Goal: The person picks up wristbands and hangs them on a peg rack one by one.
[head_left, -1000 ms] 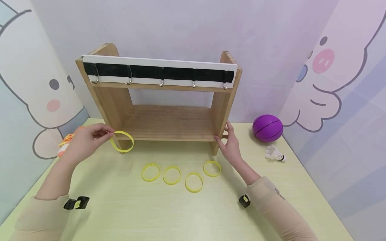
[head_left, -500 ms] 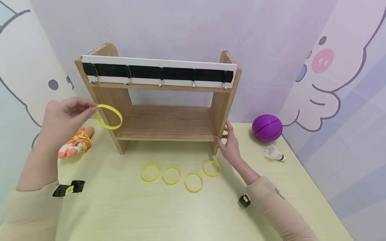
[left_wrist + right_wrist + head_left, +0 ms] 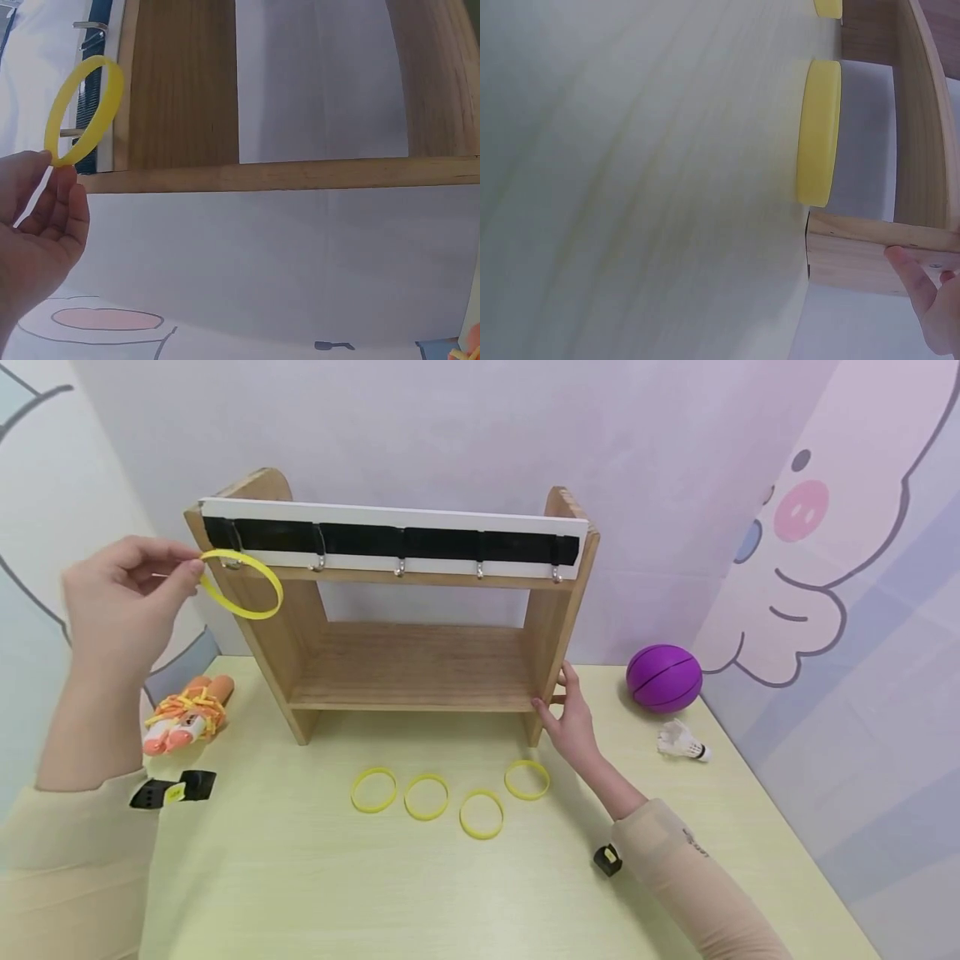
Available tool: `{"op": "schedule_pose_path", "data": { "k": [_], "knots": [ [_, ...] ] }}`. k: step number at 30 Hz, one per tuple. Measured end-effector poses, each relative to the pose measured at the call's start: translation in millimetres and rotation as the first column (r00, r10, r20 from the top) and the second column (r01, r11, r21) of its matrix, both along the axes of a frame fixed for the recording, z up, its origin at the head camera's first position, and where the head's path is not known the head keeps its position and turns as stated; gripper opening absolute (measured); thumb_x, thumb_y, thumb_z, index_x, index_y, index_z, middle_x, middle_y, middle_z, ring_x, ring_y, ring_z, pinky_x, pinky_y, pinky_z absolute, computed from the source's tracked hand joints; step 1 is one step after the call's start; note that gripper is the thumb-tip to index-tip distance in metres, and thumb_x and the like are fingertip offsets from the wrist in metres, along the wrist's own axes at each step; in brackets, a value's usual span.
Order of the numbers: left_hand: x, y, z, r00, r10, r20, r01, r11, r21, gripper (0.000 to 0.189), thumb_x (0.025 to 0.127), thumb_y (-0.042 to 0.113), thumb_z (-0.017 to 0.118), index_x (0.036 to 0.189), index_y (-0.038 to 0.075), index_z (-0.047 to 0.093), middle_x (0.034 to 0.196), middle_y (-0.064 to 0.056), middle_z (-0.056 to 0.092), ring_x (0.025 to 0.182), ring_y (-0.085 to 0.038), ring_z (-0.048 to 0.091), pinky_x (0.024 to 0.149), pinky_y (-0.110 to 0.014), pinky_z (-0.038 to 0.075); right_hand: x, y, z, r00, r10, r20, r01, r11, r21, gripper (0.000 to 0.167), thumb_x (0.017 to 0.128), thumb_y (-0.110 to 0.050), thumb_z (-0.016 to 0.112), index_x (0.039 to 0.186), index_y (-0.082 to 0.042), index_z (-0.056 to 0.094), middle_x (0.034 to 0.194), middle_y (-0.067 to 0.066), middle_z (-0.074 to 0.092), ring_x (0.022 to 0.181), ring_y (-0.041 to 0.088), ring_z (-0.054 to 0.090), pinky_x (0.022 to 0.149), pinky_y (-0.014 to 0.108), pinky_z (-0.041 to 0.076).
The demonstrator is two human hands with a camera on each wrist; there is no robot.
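Observation:
My left hand (image 3: 123, 602) pinches a yellow ring (image 3: 258, 615) between thumb and fingertips. It holds the ring up at the left end of a white rail with a black strip (image 3: 360, 541), where the ring overlaps the leftmost metal hook in the head view. In the left wrist view the ring (image 3: 112, 94) stands on edge before the hooks. Several such hooks line the rail, fixed across the top of a wooden shelf (image 3: 420, 666). My right hand (image 3: 573, 727) grips the shelf's right side panel low down, thumb on the front edge and fingers on the outer side.
Several more yellow rings lie on the table before the shelf, the rightmost ring (image 3: 527, 798) close to my right hand. A purple ball (image 3: 664, 678) and a shuttlecock (image 3: 682, 742) are at the right. An orange and white toy (image 3: 191, 714) lies at the left.
My left hand has risen and shifted left with the yellow ring, from the shelf's lower left up to the leftmost hook. The right hand stays on the side panel.

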State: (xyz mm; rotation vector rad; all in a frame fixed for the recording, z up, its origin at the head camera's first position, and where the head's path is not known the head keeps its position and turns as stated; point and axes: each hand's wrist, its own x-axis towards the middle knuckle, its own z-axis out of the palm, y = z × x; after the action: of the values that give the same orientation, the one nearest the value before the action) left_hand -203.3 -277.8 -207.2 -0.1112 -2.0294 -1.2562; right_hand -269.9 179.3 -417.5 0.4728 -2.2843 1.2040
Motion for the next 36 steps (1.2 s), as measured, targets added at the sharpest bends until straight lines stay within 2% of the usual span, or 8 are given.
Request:
{"op": "schedule_pose_path", "data": {
  "k": [7, 12, 16, 19, 23, 26, 31, 36],
  "knots": [
    [-12.6, -6.5, -5.6, 0.995, -0.001, 0.102, -0.005, 0.998, 0.059, 0.018, 0.088, 0.021, 0.066, 0.104, 0.014, 0.070, 0.089, 0.016, 0.061, 0.079, -0.001, 0.056, 0.073, -0.005, 0.044, -0.3, 0.0, -0.7, 1.000, 0.005, 0.004, -0.005, 1.000, -0.007, 0.070, 0.089, -0.010, 0.065, 0.145, -0.019, 0.024, 0.124, 0.020, 0.052, 0.088, 0.033, 0.066, 0.065, 0.047, 0.056],
    [-17.0, -9.3, -14.7, 0.994, 0.013, 0.109, -0.017, 0.999, 0.039, 0.022, 0.087, 0.023, 0.067, 0.107, 0.014, 0.070, 0.093, 0.016, 0.061, 0.087, -0.002, 0.054, 0.074, -0.005, 0.043, -0.9, -0.7, -1.0, 1.000, 0.006, 0.003, -0.006, 1.000, -0.015, 0.070, 0.089, -0.011, 0.065, 0.145, -0.020, 0.024, 0.122, 0.019, 0.052, 0.088, 0.034, 0.066, 0.071, 0.050, 0.055],
    [-17.2, -6.6, -19.0, 0.997, 0.035, 0.066, -0.034, 0.999, -0.009, 0.023, 0.086, 0.023, 0.068, 0.107, 0.014, 0.070, 0.095, 0.019, 0.061, 0.091, 0.000, 0.054, 0.076, -0.007, 0.043, 0.5, -0.9, -1.6, 1.000, 0.001, 0.004, -0.001, 1.000, -0.024, 0.070, 0.088, -0.009, 0.066, 0.145, -0.019, 0.025, 0.121, 0.020, 0.053, 0.087, 0.034, 0.066, 0.072, 0.050, 0.055],
    [-14.8, -2.1, -19.6, 0.998, 0.052, -0.029, -0.053, 0.998, -0.038, 0.023, 0.085, 0.019, 0.070, 0.106, 0.010, 0.071, 0.096, 0.017, 0.063, 0.092, -0.001, 0.057, 0.078, -0.010, 0.044, 1.2, -1.0, -1.5, 1.000, 0.002, 0.013, -0.001, 0.999, -0.032, 0.070, 0.088, -0.009, 0.065, 0.145, -0.019, 0.025, 0.121, 0.020, 0.053, 0.087, 0.035, 0.065, 0.073, 0.052, 0.054],
    [-8.7, 5.8, -17.7, 0.983, 0.053, -0.174, -0.061, 0.997, -0.039, 0.022, 0.083, 0.013, 0.071, 0.103, 0.004, 0.071, 0.096, 0.013, 0.066, 0.092, -0.005, 0.058, 0.081, -0.015, 0.046, 1.6, -1.0, -1.0, 1.000, 0.001, 0.024, 0.000, 0.999, -0.042, 0.071, 0.088, -0.009, 0.065, 0.145, -0.021, 0.025, 0.120, 0.019, 0.053, 0.088, 0.035, 0.065, 0.075, 0.053, 0.053],
    [-3.1, 13.1, -17.2, 0.971, 0.027, -0.239, -0.034, 0.999, -0.025, 0.022, 0.082, 0.008, 0.072, 0.101, -0.001, 0.070, 0.095, 0.011, 0.067, 0.092, -0.006, 0.059, 0.081, -0.015, 0.047, 1.2, -0.7, -1.9, 1.000, -0.001, 0.031, 0.002, 0.999, -0.046, 0.072, 0.087, -0.009, 0.066, 0.145, -0.022, 0.026, 0.120, 0.019, 0.053, 0.088, 0.034, 0.065, 0.077, 0.052, 0.053],
    [4.8, 27.6, -19.0, 0.956, -0.011, -0.294, -0.009, 0.998, -0.069, 0.019, 0.080, 0.001, 0.071, 0.098, -0.007, 0.068, 0.092, 0.015, 0.068, 0.088, -0.004, 0.059, 0.078, -0.013, 0.047, -1.1, -0.6, -4.5, 0.999, 0.003, 0.041, -0.001, 0.999, -0.051, 0.072, 0.088, -0.010, 0.066, 0.145, -0.025, 0.025, 0.123, 0.018, 0.052, 0.089, 0.034, 0.065, 0.082, 0.052, 0.051],
    [6.5, 37.2, -27.8, 0.951, -0.059, -0.302, 0.026, 0.994, -0.110, 0.019, 0.078, -0.006, 0.070, 0.096, -0.004, 0.070, 0.092, 0.007, 0.070, 0.088, -0.002, 0.059, 0.076, -0.013, 0.045, -2.3, -0.3, -5.4, 1.000, 0.001, 0.027, 0.001, 0.999, -0.053, 0.072, 0.087, -0.009, 0.066, 0.145, -0.024, 0.026, 0.121, 0.018, 0.053, 0.088, 0.035, 0.065, 0.080, 0.056, 0.050]
  ]
}}
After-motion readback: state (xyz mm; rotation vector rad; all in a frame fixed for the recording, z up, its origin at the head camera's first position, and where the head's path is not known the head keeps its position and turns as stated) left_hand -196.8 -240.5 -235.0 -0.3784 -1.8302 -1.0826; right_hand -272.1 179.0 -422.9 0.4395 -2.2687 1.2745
